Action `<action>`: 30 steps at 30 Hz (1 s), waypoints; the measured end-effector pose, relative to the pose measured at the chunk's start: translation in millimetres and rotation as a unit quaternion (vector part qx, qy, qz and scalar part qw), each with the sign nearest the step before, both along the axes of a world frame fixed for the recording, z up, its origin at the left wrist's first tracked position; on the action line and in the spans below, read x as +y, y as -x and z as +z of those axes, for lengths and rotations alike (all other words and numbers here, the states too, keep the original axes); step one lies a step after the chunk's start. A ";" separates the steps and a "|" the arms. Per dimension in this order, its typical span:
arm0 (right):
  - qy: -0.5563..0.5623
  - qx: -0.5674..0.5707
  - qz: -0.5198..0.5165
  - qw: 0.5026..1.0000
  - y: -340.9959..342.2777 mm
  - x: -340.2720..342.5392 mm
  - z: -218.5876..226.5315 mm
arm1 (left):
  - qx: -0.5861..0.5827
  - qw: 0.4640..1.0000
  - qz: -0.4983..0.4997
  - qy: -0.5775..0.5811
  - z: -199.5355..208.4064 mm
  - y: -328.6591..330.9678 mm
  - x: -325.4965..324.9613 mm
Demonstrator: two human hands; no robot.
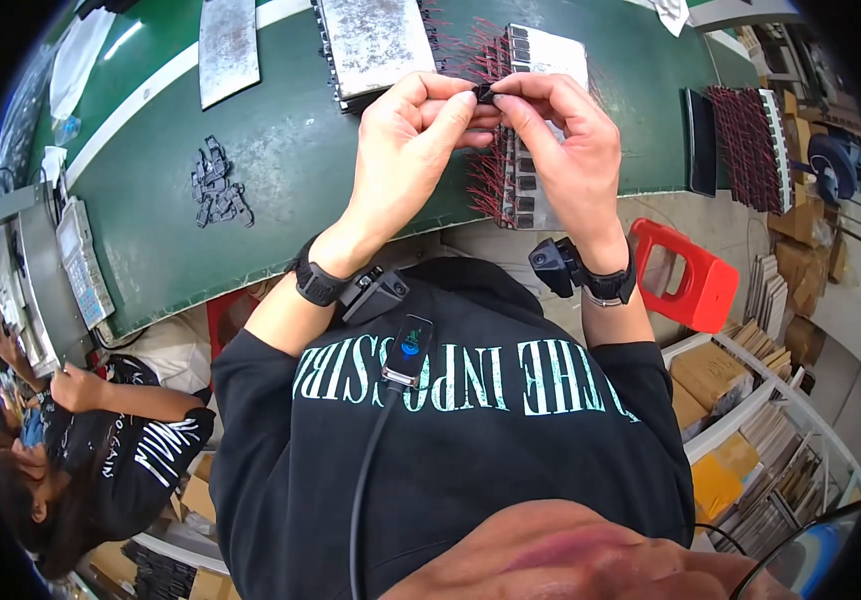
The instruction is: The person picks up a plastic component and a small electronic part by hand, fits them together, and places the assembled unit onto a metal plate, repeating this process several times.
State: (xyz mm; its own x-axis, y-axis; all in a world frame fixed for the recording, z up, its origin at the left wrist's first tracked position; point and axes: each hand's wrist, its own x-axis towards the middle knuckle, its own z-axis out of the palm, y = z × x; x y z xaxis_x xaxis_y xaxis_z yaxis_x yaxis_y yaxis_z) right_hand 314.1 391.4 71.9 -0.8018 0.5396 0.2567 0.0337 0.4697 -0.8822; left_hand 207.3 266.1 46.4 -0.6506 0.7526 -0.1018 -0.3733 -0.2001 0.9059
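A small black part (484,94) is pinched between the fingertips of both my hands, above the green table. My left hand (412,130) closes thumb and index finger on its left side. On its right side my right hand (565,125) does the same. Beneath my hands lies a pale plate (540,205) with a row of black parts along its edge. Thin red wires (488,178) fan out to the left of that row. My fingers cover most of the held part, so its exact kind cannot be made out.
Loose black parts (215,185) lie in a pile on the green table (290,160). Worn metal plates (230,50) rest at the back. Another red-wired row (745,145) stands at the right, above a red stool (685,275). A co-worker (100,430) sits at the left.
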 end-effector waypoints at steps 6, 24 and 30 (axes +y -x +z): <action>-0.088 0.001 0.022 0.996 1.9 6.4 0.1 | 0.049 0.998 -0.017 0.023 1.5 -1.2 -3.3; 0.225 0.044 0.026 0.973 0.9 0.3 -2.9 | 0.048 0.999 0.009 0.009 0.1 -0.3 -2.4; 0.269 -0.002 0.035 0.962 2.9 1.9 -3.8 | 0.089 0.995 0.022 0.034 1.3 -2.5 -4.9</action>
